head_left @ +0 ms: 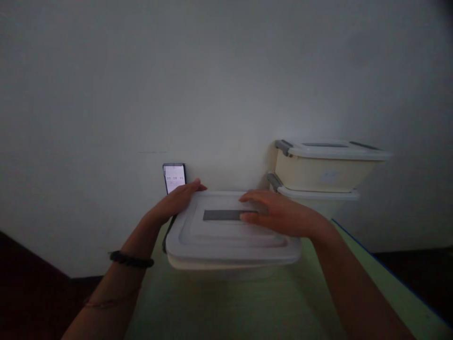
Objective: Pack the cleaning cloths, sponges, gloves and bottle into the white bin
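A storage box with a white lid stands before me on the green table, with a grey handle strip set into the lid. My left hand lies along the lid's far left corner, its visible fingers stretched out; part of it is hidden behind the edge. Over the right half of the lid rests my right hand, fingers apart, the tips near the right end of the handle strip. On the box's left side a dark latch partly shows. The lid appears to be seated on the box.
Two more lidded boxes are stacked at the back right, an upper box on a lower box. Against the wall leans a phone showing a timer. The table has a blue right edge.
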The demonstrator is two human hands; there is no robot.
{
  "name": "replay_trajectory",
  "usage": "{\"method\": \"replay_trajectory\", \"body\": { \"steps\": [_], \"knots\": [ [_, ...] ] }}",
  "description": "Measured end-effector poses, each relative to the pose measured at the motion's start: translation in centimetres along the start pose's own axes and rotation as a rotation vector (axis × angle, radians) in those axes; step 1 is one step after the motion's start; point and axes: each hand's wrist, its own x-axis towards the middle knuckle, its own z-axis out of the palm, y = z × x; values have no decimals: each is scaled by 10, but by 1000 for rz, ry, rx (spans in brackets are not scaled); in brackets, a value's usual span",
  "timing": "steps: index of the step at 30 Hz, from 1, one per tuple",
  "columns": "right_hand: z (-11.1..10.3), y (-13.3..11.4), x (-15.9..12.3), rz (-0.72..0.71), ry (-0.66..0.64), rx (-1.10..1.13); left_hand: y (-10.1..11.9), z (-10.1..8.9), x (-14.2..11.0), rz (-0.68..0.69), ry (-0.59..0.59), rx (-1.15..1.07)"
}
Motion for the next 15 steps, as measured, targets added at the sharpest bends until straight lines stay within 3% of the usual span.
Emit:
{"method": "replay_trajectory", "body": {
  "steps": [3,7,15],
  "knots": [
    [3,-16,0,-99,-63,-33,3,3,-2,20,2,16],
    [8,-16,7,-99,-18,-29,5,7,-1,23,-25,47],
    [4,-29,3,-139,-61,-170,5,8,-1,62,-49,47]
  ]
}}
